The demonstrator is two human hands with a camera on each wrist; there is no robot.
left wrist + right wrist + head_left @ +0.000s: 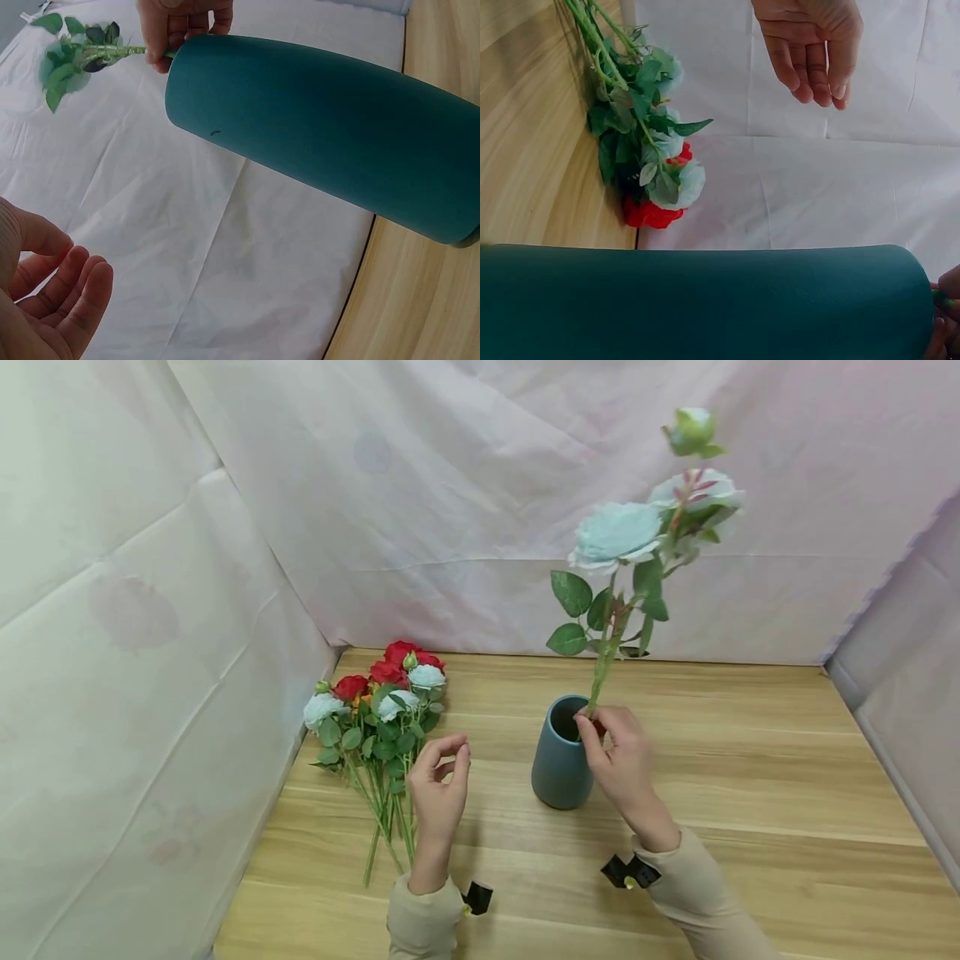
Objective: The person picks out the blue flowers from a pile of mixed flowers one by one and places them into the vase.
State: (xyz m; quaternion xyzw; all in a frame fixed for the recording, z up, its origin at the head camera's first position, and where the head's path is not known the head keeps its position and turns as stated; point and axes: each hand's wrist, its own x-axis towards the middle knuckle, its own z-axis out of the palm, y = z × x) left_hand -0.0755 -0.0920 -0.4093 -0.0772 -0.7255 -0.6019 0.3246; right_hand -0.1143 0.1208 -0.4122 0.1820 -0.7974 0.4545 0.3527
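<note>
Left: red and pale-blue artificial flowers [386,735], heaped. Left hand [438,789] empty, fingers loosely bent, apart from tapered blue-grey vase [561,772], unsteadied; top-heavy pale-blue artificial flower spray [648,578], stem pinched by right hand [624,756] at the rim, could tip it if leaned. Pale wood-grain counter [750,760]; whitish cloth walls [480,510].

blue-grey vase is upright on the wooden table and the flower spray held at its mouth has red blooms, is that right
The bloom colour is wrong: the flower spray has pale blue blooms, as the head view shows. The blue-grey vase is upright on the wooden table.
</note>
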